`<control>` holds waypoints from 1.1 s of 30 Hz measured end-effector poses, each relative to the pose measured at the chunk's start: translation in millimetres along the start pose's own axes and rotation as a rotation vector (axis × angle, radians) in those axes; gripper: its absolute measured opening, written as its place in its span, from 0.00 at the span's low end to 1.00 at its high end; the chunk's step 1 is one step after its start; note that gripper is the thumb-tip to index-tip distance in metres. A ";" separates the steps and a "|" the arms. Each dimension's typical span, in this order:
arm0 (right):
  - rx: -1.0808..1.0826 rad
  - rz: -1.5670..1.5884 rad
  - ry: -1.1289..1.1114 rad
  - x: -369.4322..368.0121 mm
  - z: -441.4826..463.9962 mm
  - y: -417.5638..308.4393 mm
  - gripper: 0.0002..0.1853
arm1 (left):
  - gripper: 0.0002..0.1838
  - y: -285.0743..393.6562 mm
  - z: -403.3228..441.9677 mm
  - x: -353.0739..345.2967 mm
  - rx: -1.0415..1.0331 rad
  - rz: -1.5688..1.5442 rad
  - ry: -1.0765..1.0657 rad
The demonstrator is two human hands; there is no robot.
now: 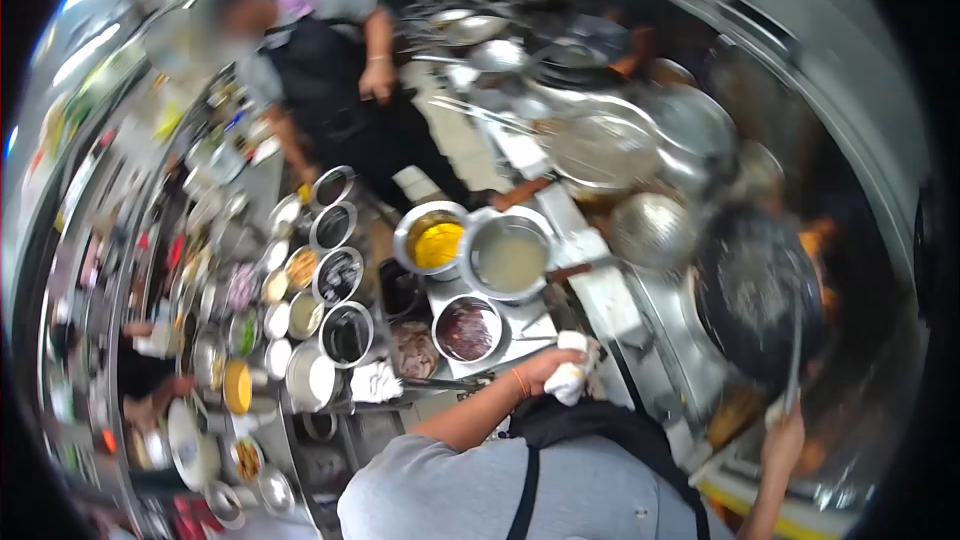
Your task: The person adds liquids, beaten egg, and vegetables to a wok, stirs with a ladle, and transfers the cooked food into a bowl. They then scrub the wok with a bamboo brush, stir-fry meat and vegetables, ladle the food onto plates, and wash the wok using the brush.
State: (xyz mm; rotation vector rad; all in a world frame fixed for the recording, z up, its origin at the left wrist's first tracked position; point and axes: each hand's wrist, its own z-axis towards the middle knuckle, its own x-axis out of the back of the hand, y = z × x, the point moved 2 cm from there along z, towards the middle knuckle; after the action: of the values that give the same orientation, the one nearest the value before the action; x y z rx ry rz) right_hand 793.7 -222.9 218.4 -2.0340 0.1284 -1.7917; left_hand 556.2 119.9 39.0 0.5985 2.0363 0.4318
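Note:
My left hand (543, 371) is closed around a bunched white cloth (568, 368), in front of my dark apron. On the right, my right hand (783, 433) grips the end of a long-handled metal cooking utensil (796, 345). That utensil reaches into a large black wok (745, 290), and blur hides the shape of its far end. Orange flame (818, 240) shows at the wok's far rim. Near my left hand stand a pot of dark red sauce (467, 329), a pot of cloudy liquid (510, 255) and a pot of yellow liquid (436, 242).
A co-worker (335, 80) in a dark apron stands at the upper left. Ingredient bowls and pots cover the counter (270, 440) on the left. A perforated strainer (652, 230) and large metal pans (603, 145) lie beyond the wok. Another person (150, 380) is at the far left.

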 end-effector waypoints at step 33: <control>0.306 0.317 -0.413 -240.8 62.1 55.8 0.24 | 0.27 -17.1 -102.0 12.0 -0.327 -0.078 0.084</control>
State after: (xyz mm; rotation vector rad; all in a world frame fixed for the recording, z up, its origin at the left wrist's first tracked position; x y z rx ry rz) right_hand 825.8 -175.6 -30.0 -1.9803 0.0447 -1.1036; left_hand 458.6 106.3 72.6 0.3052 2.0028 0.7356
